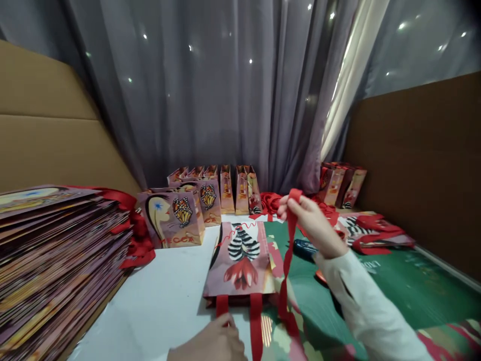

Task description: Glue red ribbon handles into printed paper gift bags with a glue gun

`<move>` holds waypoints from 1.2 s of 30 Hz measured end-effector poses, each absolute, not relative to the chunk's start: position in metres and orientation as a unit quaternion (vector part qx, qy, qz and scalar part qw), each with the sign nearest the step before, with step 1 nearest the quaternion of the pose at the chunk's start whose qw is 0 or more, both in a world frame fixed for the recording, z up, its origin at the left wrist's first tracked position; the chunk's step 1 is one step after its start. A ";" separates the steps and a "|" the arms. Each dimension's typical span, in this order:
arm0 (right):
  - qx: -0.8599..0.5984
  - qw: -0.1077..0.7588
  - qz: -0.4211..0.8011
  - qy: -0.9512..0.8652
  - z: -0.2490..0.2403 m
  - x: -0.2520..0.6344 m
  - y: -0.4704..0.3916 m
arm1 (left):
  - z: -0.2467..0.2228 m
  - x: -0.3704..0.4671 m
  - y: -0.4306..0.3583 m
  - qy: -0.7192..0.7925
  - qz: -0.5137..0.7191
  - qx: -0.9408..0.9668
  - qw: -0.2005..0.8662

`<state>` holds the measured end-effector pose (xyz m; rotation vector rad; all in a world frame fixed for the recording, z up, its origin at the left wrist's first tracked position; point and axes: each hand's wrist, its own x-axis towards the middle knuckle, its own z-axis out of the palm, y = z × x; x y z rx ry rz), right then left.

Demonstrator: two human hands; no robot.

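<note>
A paper gift bag (235,260) printed with a striped figure and a red flower lies on the white surface, its mouth towards me. Two red ribbon handles (256,321) hang from that mouth. At the bottom of the view, my left hand (216,338) is closed on the left handle strap. Raised to the right of the bag, my right hand (302,213) pinches a loose red ribbon (287,265), which hangs down onto the patterned sheet. A dark blue tool (305,249) lies partly hidden behind my right forearm.
Stacked flat bags (63,265) with red ribbons fill the left side. Standing bags (173,215) line the back before a grey curtain (210,100). A red ribbon pile (274,203) lies behind my right hand. Flat bags (379,233) rest on a green sheet (409,286). Cardboard walls (421,165) flank the table.
</note>
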<state>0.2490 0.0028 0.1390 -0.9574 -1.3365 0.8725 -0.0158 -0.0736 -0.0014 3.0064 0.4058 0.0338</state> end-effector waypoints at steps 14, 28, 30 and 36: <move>-0.537 0.368 0.253 -0.716 0.030 0.192 -0.044 | 0.047 0.004 0.107 0.436 0.174 0.835 0.286; -0.643 0.155 0.061 -0.748 0.040 0.170 0.050 | 0.042 -0.021 -0.045 0.422 0.016 0.902 0.083; -0.644 0.161 0.074 -0.744 0.046 0.168 0.068 | 0.012 -0.018 -0.051 0.424 0.010 0.905 -0.015; -0.614 0.210 0.157 -0.745 0.075 0.177 0.074 | -0.031 0.012 -0.010 0.443 -0.020 0.881 -0.166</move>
